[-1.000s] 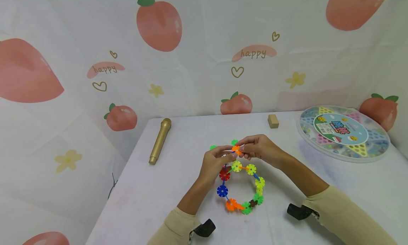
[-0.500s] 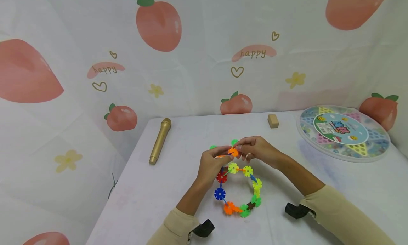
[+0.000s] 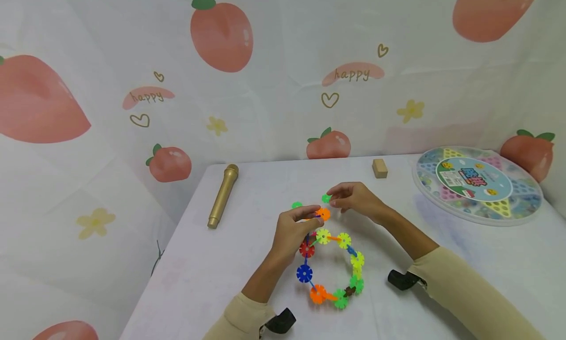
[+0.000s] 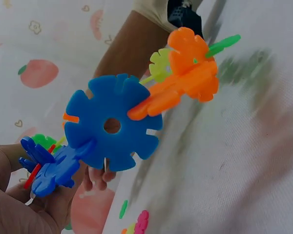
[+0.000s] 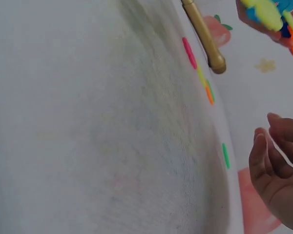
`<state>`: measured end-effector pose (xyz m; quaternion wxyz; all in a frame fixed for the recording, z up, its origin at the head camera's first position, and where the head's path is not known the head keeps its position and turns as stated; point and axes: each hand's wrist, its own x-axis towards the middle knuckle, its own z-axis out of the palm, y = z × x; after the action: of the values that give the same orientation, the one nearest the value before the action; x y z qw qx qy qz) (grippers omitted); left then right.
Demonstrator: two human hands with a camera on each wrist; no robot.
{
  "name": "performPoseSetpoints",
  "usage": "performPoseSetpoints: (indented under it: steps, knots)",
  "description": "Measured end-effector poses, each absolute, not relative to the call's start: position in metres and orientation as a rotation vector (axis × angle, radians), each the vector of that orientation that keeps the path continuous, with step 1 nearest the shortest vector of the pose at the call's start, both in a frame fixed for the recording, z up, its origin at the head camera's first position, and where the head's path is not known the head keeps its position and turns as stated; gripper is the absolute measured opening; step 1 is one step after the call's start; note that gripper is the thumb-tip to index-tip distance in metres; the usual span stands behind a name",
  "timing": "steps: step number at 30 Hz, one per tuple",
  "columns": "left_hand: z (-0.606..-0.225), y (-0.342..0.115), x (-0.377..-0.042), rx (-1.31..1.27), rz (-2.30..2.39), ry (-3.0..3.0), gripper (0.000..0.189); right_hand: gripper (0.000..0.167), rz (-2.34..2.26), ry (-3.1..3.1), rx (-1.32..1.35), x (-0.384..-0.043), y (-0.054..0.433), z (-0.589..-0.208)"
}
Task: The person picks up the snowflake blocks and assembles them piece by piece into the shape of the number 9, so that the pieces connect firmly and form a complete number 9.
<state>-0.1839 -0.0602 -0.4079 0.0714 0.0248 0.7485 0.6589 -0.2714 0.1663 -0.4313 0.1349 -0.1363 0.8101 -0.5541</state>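
My left hand (image 3: 287, 232) holds a ring-shaped chain of interlocking plastic snowflake discs above the table. The orange disc (image 3: 324, 214) stands by its fingertips. Blue (image 3: 304, 273), red, yellow (image 3: 344, 240), green (image 3: 340, 298) and brown discs make up the loop. Close up in the left wrist view, a large blue disc (image 4: 112, 107) is slotted to an orange disc (image 4: 195, 68). My right hand (image 3: 355, 200) is off the chain, its fingertips near a loose green disc (image 3: 326, 198). Its fingers are relaxed and slightly bent, with a gap before the thumb in the right wrist view.
Several loose discs, including a pink one (image 5: 189, 52), lie on the white table. A gold toy microphone (image 3: 223, 196) lies at the left. A wooden block (image 3: 380, 168) and a round clear-covered board game box (image 3: 477, 185) stand at the back right.
My right hand has let go of the orange disc and moved up and away toward the loose green disc. The left hand still holds the chain, which hangs slightly lower in view.
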Motion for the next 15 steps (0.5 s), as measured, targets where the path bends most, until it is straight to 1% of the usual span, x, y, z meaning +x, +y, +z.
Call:
performPoseSetpoints:
  steps: [7, 15]
  knots:
    - [-0.405, -0.064, -0.181, 0.073, 1.978, 2.275, 0.029, 0.040, -1.568, 2.423, -0.400, -0.287, 0.165, -0.439]
    - [-0.405, -0.067, -0.180, 0.065, 1.990, 2.257, 0.027, 0.039, -1.474, 2.503, -0.377, -0.301, 0.159, -0.447]
